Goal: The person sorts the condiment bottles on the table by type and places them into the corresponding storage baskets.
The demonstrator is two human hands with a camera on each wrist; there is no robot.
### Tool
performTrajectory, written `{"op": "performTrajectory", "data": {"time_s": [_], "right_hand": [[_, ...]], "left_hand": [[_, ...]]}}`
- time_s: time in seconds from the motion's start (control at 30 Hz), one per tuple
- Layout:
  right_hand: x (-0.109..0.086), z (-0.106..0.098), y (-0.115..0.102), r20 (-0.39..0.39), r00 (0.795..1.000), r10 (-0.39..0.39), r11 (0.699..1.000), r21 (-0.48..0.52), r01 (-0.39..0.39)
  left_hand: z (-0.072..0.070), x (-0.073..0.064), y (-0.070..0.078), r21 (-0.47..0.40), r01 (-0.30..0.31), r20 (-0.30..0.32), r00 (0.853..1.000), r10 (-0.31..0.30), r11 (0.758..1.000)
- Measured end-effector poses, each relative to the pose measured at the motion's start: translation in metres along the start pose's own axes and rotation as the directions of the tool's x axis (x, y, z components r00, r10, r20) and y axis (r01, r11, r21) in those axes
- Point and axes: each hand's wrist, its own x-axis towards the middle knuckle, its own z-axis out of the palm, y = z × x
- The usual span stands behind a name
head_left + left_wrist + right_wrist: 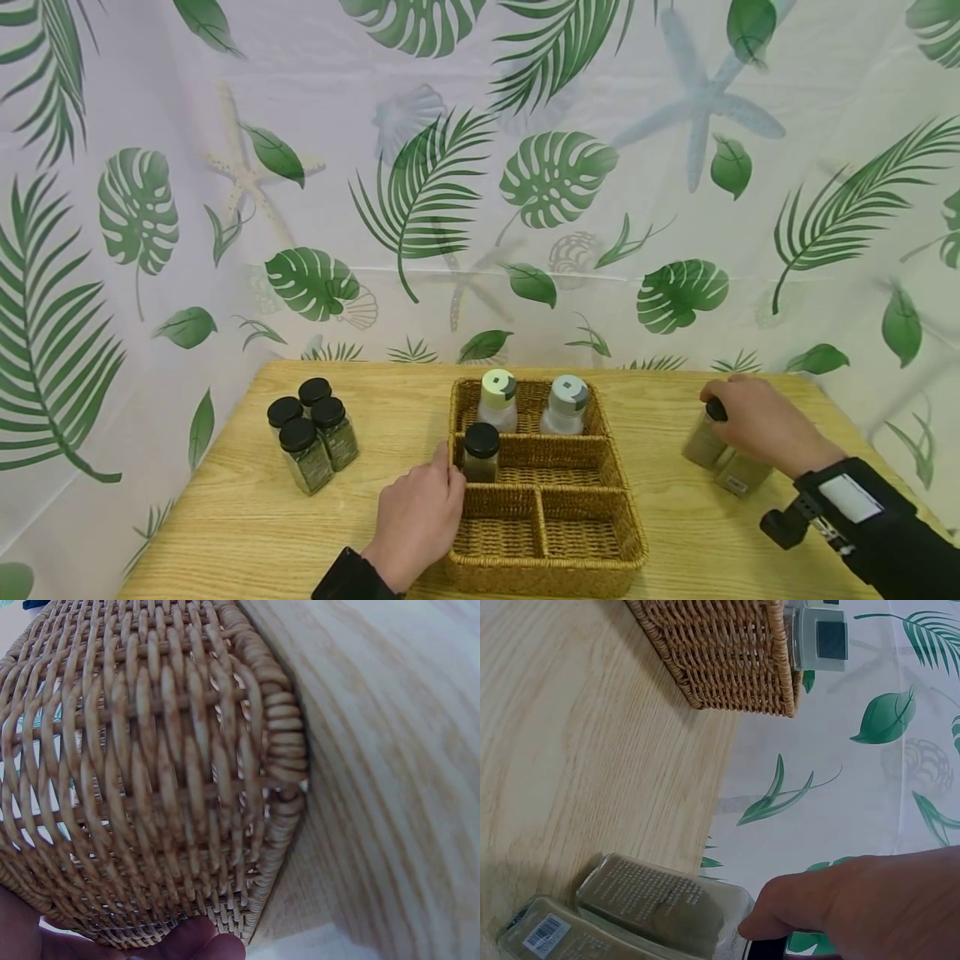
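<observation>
A woven wicker basket (551, 575) with several compartments stands on the table. My left hand (420, 517) holds its left side, with fingertips (199, 937) against the woven wall. Off to the right, my right hand (765, 421) pinches the black cap of a spice jar (667, 904) that stands beside a second spice jar (562, 934). Inside the basket, a white-capped bottle (566, 404) and a yellow-capped bottle (497, 400) occupy the back compartment. A black-capped jar (481, 452) sits at the left of the middle compartment.
On the left of the table (225, 517) several black-capped jars (318, 433) with green flakes stand grouped together. Behind the table hangs a white cloth (450, 325) printed with leaves and starfish.
</observation>
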Motion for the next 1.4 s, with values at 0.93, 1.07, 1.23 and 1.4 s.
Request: {"op": "performTrajectory", "data": {"time_s": [0.93,1.07,1.23,1.4], "right_hand": [[-0.008,-0.053,-0.054,-0.147,0.979,-0.138,0.99,-0.045,0.133],[-0.01,-0.064,-0.07,-0.135,0.98,-0.144,0.989,-0.045,0.139],[-0.012,-0.073,-0.088,-0.13,0.979,-0.16,0.987,-0.057,0.154],[-0.013,-0.077,-0.102,-0.142,0.971,-0.19,0.981,-0.059,0.183]], "left_hand": [[0.002,0.001,-0.001,0.0,-0.001,-0.015,1.0,0.001,1.0],[0.002,0.002,-0.001,0.003,-0.002,-0.016,1.0,0.002,1.0],[0.001,0.001,-0.001,0.003,-0.008,-0.017,1.0,0.008,1.0],[0.001,0.0,0.0,0.004,-0.01,-0.021,1.0,0.01,1.0]]}}
